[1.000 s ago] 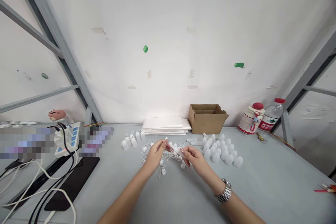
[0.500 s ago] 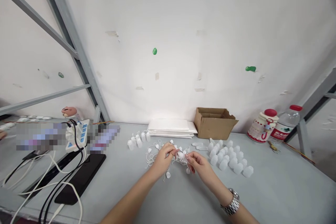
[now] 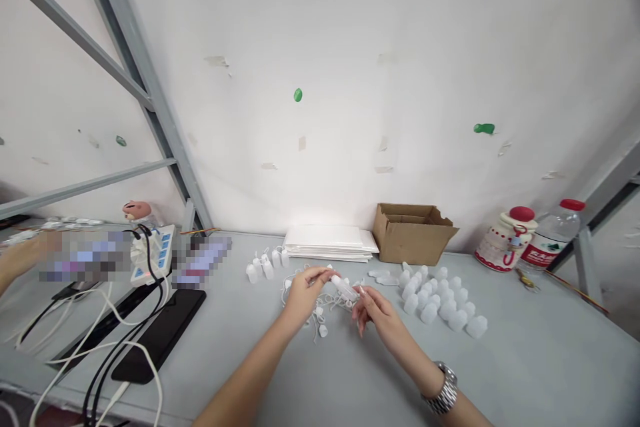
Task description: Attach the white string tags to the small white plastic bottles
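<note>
My left hand [image 3: 306,290] pinches the white cap end of a small translucent bottle [image 3: 345,288], which tilts down toward the right. At its other end my right hand [image 3: 375,310] grips it between thumb and fingertips; a silver watch [image 3: 443,388] is on that wrist. Beneath the hands lies a loose pile of white caps with cords [image 3: 321,321], partly hidden by my fingers. Several translucent bottles [image 3: 449,305] stand grouped right of my right hand. Left of the pile stand several white capped bottles with cord loops [image 3: 267,268].
Behind are a white stack of flat packets [image 3: 325,243] and an open cardboard box [image 3: 413,240]. A decorated jar [image 3: 503,243] and water bottle [image 3: 550,240] stand right. Cables, a power strip [image 3: 153,257] and a black phone [image 3: 160,333] lie left, near another person's hand [image 3: 27,259].
The small bottle now shows lifted and tilted between my hands. The view has shifted slightly, and the other person's hand has reached further in at the left.
</note>
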Motion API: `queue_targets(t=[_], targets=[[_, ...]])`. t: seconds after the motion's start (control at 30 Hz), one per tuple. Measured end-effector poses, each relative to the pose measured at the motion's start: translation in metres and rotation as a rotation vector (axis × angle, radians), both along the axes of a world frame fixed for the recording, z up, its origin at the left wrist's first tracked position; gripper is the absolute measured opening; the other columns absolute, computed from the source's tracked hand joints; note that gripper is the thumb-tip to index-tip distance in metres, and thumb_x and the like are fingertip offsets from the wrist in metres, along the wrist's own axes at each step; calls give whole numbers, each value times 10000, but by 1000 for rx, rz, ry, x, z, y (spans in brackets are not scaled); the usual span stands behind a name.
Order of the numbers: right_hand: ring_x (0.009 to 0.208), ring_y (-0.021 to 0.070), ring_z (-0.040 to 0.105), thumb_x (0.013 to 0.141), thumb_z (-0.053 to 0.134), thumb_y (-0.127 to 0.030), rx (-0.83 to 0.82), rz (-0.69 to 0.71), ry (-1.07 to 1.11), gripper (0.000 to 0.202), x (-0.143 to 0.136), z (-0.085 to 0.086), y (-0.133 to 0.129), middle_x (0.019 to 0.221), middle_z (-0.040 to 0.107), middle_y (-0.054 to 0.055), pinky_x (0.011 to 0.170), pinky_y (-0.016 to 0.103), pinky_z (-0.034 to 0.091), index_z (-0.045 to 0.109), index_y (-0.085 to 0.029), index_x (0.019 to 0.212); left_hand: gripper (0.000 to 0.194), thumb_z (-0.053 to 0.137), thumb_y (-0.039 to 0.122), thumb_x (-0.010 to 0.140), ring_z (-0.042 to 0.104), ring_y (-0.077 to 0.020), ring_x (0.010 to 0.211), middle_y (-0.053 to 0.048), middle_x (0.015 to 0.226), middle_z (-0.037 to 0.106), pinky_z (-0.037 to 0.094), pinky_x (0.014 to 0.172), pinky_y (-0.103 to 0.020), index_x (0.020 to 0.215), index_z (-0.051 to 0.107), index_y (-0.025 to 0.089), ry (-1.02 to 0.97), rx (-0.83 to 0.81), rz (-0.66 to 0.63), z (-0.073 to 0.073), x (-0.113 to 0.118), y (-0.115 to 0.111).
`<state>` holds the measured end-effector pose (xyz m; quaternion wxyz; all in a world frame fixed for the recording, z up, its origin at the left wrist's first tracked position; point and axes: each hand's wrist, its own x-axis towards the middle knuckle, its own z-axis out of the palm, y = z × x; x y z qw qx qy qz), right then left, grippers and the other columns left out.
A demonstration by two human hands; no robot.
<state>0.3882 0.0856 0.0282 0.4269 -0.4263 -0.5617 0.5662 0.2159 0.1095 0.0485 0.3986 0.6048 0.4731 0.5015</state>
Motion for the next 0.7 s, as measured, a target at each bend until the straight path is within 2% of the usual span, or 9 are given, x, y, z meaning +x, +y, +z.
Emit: queue_targets(t=[0.07,0.17,0.27,0.33,0.4,0.5,0.57,0.7], targets=[[457,132,522,728,435,-667,31,-53,-20,533,2,0,1,609,555,-24,491,284,432,517,-198,968,253,504,340,763,613,-193,853,-47,856,704,464,794,-297,804,689,173,12,39,74,7,-12,4],[446,132,523,742,430,-651,45,-91,-28,518,5,-1,4,602,554,-25,481,282,428,511,-198,978,230,541,354,734,615,-197,884,-35,880,707,455,825,-296,797,695,195,111,103,257,23,-35,2],[440,129,522,763,422,-626,36,-96,-13,483,7,-2,6,591,559,-27,481,279,421,511,-196,962,222,559,386,719,643,-187,754,-9,822,716,476,745,-288,791,696,226,276,53,394,38,-61,-8],[444,131,524,763,431,-618,28,-89,-2,472,6,-2,6,589,565,-27,490,284,425,514,-196,959,231,538,409,735,641,-192,735,-1,837,717,469,729,-301,778,698,247,442,88,470,44,-79,-16],[447,132,522,760,442,-613,21,-78,3,467,4,-2,4,585,565,-25,498,286,431,519,-194,953,222,538,413,744,630,-215,812,-2,840,718,437,802,-337,766,702,264,613,179,548,43,-95,-23],[453,131,512,760,446,-614,16,-58,2,471,1,-4,2,576,553,-26,491,283,433,521,-190,950,192,546,399,759,607,-234,892,-4,864,715,324,942,-415,749,699,284,782,288,591,36,-113,-27],[458,129,506,764,443,-613,13,-43,-1,473,-1,-4,1,573,547,-28,489,280,435,518,-188,957,179,551,386,764,586,-250,936,-10,929,701,291,951,-453,727,696,288,840,312,628,28,-120,-27],[469,129,509,773,441,-601,10,-40,-10,466,-1,-5,0,577,544,-28,503,281,439,518,-188,973,164,570,358,751,544,-282,996,-32,1006,674,309,905,-482,678,690,273,878,313,657,14,-126,-20]])
